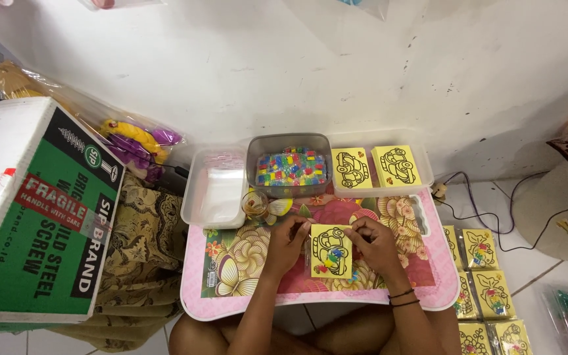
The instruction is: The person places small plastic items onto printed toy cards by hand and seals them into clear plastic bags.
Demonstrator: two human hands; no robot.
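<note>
Mid-way by the look of it: left hand (288,240) and right hand (375,243), fingers closed, pinch a yellow car card (331,250) on the pink lap table (244,296), finished packs (488,289) right of the table, two bare cards (373,167) behind.

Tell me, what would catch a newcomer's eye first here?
Probably the yellow card with a car outline, held by both the left hand and right hand over the pink flowered tray table. Behind it sits a grey tub of multicoloured pieces, and a big green-and-white cardboard box lies at far left.
</note>
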